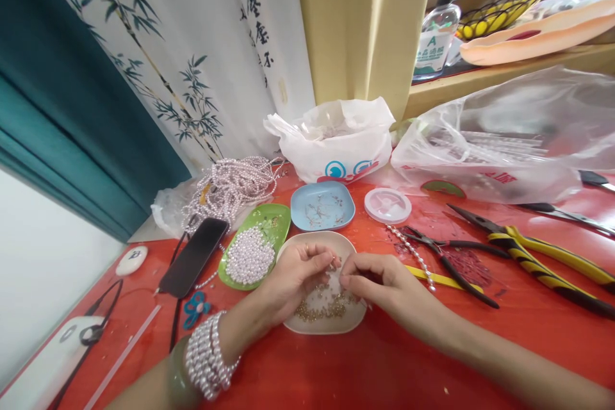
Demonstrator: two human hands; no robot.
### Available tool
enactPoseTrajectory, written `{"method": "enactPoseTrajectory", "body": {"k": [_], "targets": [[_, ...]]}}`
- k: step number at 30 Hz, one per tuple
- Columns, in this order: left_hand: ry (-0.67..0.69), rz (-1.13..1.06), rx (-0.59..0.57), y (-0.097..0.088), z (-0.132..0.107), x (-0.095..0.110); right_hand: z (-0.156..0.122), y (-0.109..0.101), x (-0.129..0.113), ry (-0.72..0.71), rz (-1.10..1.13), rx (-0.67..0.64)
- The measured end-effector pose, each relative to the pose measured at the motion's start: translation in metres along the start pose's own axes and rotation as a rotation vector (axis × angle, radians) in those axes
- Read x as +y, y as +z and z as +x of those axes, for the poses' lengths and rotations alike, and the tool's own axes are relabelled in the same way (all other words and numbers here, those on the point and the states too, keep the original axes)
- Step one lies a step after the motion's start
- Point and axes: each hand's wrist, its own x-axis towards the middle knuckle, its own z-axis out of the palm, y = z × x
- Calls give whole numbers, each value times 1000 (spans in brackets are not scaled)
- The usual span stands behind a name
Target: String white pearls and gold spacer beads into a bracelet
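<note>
A cream dish (pixel 317 328) lies on the red table, with small gold beads (pixel 327 309) gathered in its near half. Over its left side, my left hand (pixel 303 278) is closed, thumb and finger pinched on something tiny that I cannot make out. Strands of pearly beads (pixel 210 355) circle that wrist. Close by on the right, my right hand (pixel 372 275) is closed in a pinch, its fingertips above the dish; what they hold is too small to name. A green tray (pixel 283 221) of loose pearl beads (pixel 250 255) and a blue dish (pixel 323 225) with small metal findings stand just beyond.
A phone (pixel 195 257) and a heap of bead strands (pixel 235 189) lie left. Pliers (pixel 449 256), larger yellow-black pliers (pixel 533 250) and a short bead strand (pixel 412 253) lie right. A round clear lid (pixel 387 205) and plastic bags (pixel 343 147) stand at the back.
</note>
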Motion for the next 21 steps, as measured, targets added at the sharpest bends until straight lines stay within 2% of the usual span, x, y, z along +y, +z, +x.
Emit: {"method": "enactPoseTrajectory", "body": {"k": [12, 15, 18, 21], "targets": [[-22, -15, -2, -2, 0, -1, 3, 0, 2, -9, -17, -19], [-19, -1, 34, -2, -1, 0, 3, 0, 4, -36, -52, -16], [8, 120, 87, -5, 0, 13, 4, 0, 3, -41, -93, -2], [99, 409, 90, -18, -1, 38, 4, -1, 1, -38, -179, 46]]}}
